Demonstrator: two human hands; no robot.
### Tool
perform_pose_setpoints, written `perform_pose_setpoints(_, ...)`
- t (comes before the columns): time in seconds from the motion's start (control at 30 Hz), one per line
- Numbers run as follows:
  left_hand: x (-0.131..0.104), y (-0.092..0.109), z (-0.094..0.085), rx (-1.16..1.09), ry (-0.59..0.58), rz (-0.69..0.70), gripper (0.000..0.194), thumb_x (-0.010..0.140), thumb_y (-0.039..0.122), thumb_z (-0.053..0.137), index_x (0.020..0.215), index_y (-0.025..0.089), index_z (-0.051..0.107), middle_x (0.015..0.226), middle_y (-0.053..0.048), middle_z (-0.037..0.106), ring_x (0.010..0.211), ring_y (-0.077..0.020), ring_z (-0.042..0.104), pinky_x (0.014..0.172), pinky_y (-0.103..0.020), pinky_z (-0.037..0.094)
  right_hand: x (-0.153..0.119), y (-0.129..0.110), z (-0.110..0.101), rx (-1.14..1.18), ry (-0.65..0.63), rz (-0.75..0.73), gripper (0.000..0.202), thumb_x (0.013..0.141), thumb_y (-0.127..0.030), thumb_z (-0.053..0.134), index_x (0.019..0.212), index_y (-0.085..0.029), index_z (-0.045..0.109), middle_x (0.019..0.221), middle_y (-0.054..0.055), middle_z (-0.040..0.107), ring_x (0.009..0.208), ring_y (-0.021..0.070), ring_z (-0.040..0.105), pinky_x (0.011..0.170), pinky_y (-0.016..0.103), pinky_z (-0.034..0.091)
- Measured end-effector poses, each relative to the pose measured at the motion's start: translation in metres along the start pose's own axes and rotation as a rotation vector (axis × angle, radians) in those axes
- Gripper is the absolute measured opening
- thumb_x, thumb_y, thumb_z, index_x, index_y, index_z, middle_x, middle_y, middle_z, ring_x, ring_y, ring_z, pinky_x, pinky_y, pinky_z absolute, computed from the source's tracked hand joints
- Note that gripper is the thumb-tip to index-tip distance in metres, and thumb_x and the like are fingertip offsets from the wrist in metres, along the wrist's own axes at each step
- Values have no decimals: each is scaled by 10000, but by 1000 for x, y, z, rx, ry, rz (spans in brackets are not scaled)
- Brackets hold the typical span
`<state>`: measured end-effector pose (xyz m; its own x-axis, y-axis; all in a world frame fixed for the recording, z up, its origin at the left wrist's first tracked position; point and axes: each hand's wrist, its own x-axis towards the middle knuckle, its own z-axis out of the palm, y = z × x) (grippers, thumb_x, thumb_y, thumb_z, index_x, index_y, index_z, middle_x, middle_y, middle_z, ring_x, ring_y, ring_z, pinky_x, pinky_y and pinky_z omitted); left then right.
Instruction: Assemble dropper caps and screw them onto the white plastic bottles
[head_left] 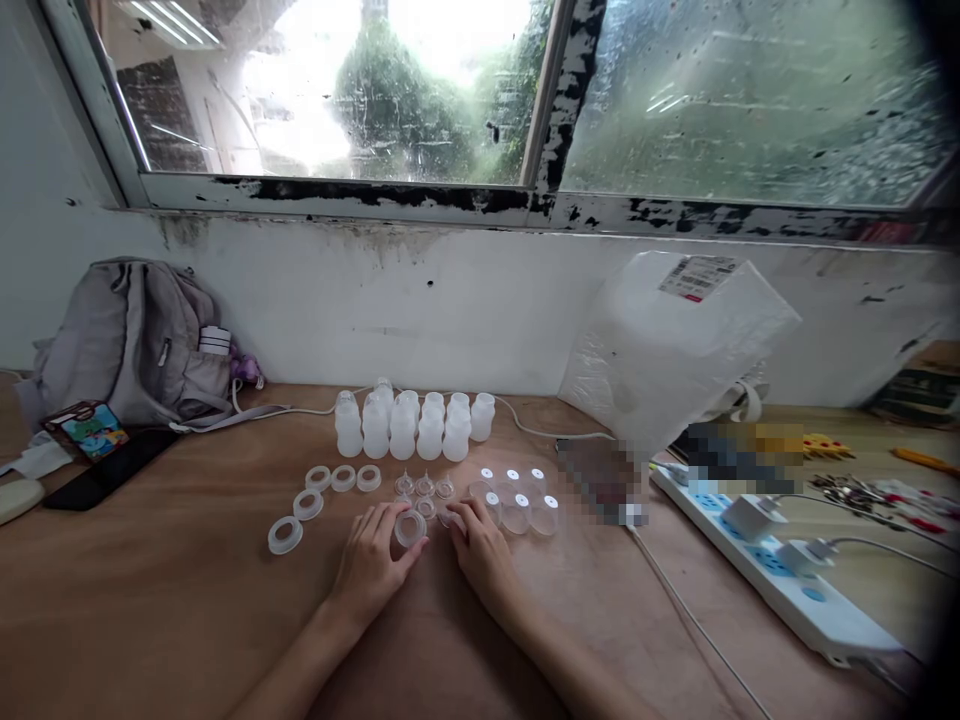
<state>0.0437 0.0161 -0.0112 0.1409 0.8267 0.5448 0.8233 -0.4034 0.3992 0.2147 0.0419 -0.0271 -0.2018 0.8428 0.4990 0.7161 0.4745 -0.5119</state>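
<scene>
My left hand is closed round the edge of a translucent screw ring, thumb and fingers on opposite sides. My right hand pinches a small clear bottle teat at its fingertips, partly hidden by them. Just beyond both hands is a cluster of clear teats on the table. Left of them lie several more screw rings. To the right are several clear domed caps with white discs on top. Small frosted bottles stand grouped behind all these.
A grey backpack leans on the wall at left, beside a dark phone and a small colourful box. On the right are a power strip with plugs and cables, and a clear plastic bag.
</scene>
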Motion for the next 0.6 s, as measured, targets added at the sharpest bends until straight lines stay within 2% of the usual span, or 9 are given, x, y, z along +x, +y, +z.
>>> perform_pose_setpoints(0.07, 0, 0, -2, -29, 26, 4, 302, 765, 361, 504, 1028, 215, 485, 955, -53, 586, 871, -209, 546, 765, -356, 429, -1, -4, -2, 51, 58, 13, 176, 816, -179, 401, 955, -196, 507, 967, 70, 508, 728, 149, 576, 596, 256, 481)
perform_pose_setpoints(0.13, -1, 1, -5, -73, 62, 3, 310, 788, 348, 471, 1063, 205, 459, 971, -63, 578, 874, -199, 543, 772, -347, 432, -3, -10, -4, 109, 77, -19, 159, 809, -196, 430, 954, -192, 495, 983, 77, 498, 774, 153, 563, 644, 262, 478)
perform_pose_setpoints(0.27, -2, 4, -13, -142, 95, 17, 316, 800, 308, 450, 1087, 179, 433, 993, -83, 562, 900, -191, 527, 797, -331, 425, -9, -25, -8, 102, -105, -186, 108, 767, -186, 499, 872, -207, 511, 922, 61, 532, 876, 189, 517, 766, 325, 439)
perform_pose_setpoints(0.37, -2, 7, -16, -146, 31, 56, 304, 796, 297, 447, 1075, 177, 437, 1010, -90, 550, 939, -200, 511, 823, -341, 406, -12, -30, -10, 114, -182, -183, 178, 746, -181, 513, 921, -212, 499, 967, 62, 531, 899, 204, 499, 782, 355, 423)
perform_pose_setpoints(0.47, -2, 10, -16, -162, -59, 102, 297, 798, 290, 426, 1075, 183, 439, 1027, -94, 538, 969, -209, 498, 831, -349, 394, -11, -28, -12, 232, -88, -104, 249, 756, -142, 457, 996, -206, 464, 970, 66, 531, 920, 194, 499, 803, 344, 419)
perform_pose_setpoints(0.6, -1, 14, -14, -150, -145, 118, 298, 780, 303, 451, 1058, 197, 462, 1016, -79, 545, 935, -208, 505, 815, -352, 393, -9, -20, -10, 358, 29, 54, 184, 791, -153, 396, 958, -191, 464, 925, 70, 541, 873, 179, 531, 770, 320, 446)
